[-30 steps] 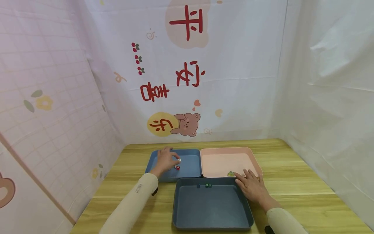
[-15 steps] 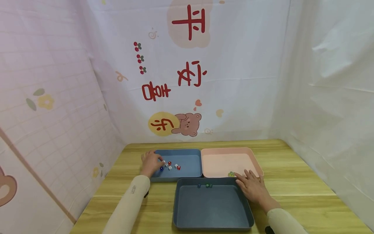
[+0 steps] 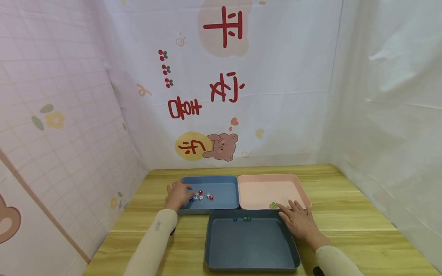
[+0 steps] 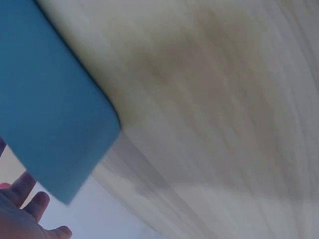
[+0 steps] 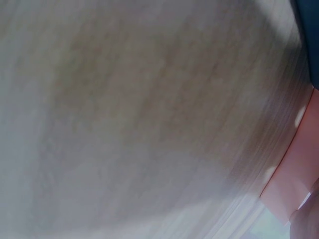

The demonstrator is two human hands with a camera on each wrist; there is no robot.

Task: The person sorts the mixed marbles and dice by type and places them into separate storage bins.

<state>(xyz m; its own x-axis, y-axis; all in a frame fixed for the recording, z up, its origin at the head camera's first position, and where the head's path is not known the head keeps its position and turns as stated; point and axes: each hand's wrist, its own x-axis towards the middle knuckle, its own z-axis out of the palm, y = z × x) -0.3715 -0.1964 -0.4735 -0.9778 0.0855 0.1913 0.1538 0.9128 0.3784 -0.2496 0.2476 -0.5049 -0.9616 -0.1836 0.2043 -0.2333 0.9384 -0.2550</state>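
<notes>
My left hand (image 3: 177, 194) hovers at the left end of the blue tray (image 3: 224, 188), thumb and index finger parted. Just beyond its thumb lie a blue die (image 3: 191, 199) and a white die (image 3: 195, 198). More white dice (image 3: 201, 198) and red dice (image 3: 211, 197) sit close by in that tray. My right hand (image 3: 298, 220) rests with spread fingers over the front right rim of the pink tray (image 3: 269, 188). Yellow-green dice (image 3: 273, 205) lie in that tray by its index fingertip. In the left wrist view, fingers (image 4: 37, 205) show past the blue tray's corner.
A dark grey-blue tray (image 3: 253, 245) stands in front, with green dice (image 3: 245, 219) and a blue die (image 3: 235, 219) along its back edge. The trays stand close together on a wood-grain table (image 3: 348, 214). White printed sheets (image 3: 286, 84) hang behind and at both sides.
My left hand has moved left across the blue tray with a white die and let it go beside the blue die. My right hand has stayed in place.
</notes>
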